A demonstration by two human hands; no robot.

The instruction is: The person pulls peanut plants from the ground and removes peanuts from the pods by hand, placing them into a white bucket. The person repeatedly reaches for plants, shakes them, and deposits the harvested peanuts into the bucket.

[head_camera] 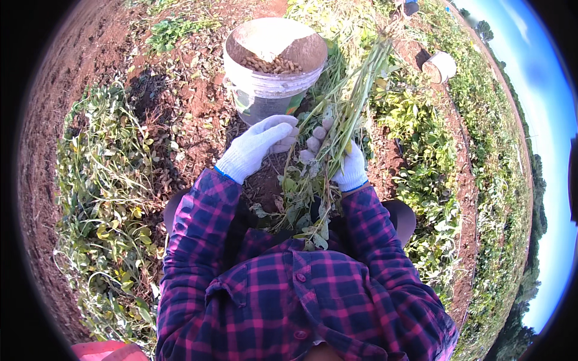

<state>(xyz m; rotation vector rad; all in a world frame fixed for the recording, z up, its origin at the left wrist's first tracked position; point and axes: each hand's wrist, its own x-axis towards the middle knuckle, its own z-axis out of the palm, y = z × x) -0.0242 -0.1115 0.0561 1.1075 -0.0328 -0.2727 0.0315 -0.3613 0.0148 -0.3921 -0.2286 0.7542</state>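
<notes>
My right hand (350, 164), in a white knit glove, is closed around a bundle of uprooted peanut plants (356, 108). The stems slant up and away to the right, with the root ends at the top, while the leafy ends hang down towards my lap. My left hand (266, 137), gloved alike, is just left of the bundle with its fingers loosely curved; nothing shows in it. Beyond my left hand stands a white plastic bucket (271, 90), upright, with peanuts in their shells (271, 65) in it.
A heap of pulled plants (108, 180) lies on the soil at the left. Rows of leafy plants (424, 153) grow at the right. Another white bucket (445, 67) lies tipped at the upper right, near part of a person (410, 7). A pink object (108, 351) is at the lower left.
</notes>
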